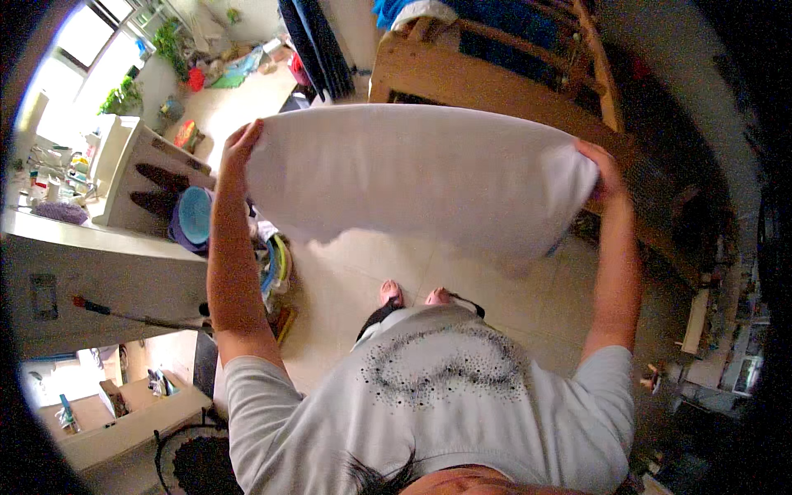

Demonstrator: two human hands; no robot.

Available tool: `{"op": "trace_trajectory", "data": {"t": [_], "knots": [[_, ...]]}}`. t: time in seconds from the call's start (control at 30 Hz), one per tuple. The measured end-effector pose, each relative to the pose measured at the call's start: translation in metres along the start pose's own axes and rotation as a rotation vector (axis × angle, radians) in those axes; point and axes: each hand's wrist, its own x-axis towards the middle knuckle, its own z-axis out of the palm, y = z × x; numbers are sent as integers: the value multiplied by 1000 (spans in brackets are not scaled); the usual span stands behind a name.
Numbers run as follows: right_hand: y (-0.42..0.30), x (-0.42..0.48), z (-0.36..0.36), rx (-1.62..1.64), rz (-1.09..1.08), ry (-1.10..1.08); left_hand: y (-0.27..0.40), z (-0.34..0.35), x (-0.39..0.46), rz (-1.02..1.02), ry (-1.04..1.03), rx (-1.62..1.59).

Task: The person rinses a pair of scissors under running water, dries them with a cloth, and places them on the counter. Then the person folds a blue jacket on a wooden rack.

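A pale, whitish cloth (408, 167) is stretched between my two hands in front of me, above the floor. My left hand (243, 145) grips its left end near the top corner. At the other end, my right hand (603, 167) holds the upper right corner, where the fabric folds and bunches. The upper edge runs taut in a curve from hand to hand. Below it the lower edge hangs loose and looks blurred. Both arms reach forward, apart from each other. What lies directly behind the cloth is hidden.
To the right and ahead stands a wooden bed frame (482, 74) with blue bedding (526, 25). Left are a light-blue basin (195, 215), a white counter (124, 238) and a dark curtain (318, 49). My bare feet (391, 292) are on the tiled floor (346, 272).
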Motion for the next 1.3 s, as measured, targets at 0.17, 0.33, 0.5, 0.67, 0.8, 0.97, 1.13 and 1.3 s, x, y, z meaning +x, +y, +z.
{"op": "trace_trajectory", "data": {"t": [0.17,0.33,0.5,0.67,0.8,0.97,1.13,1.3], "knots": [[-11,-19,108,-207,-278,-7,-12,58,-11,312,100,473],[64,-71,233,-26,-442,-107,-19,147,-137,584,-289,584],[66,-97,236,17,-406,-448,-52,147,-167,505,-355,558],[20,-105,185,-454,-261,-497,-58,131,-161,557,-567,506],[35,-96,132,-833,-731,-187,-36,113,-161,541,-778,438],[108,-73,107,-577,-334,-369,-1,112,-163,658,-1005,311],[70,-110,99,-952,-698,-377,20,67,-153,575,-666,537],[24,-174,116,-1006,-657,-498,-6,54,-133,441,-817,808]]}}
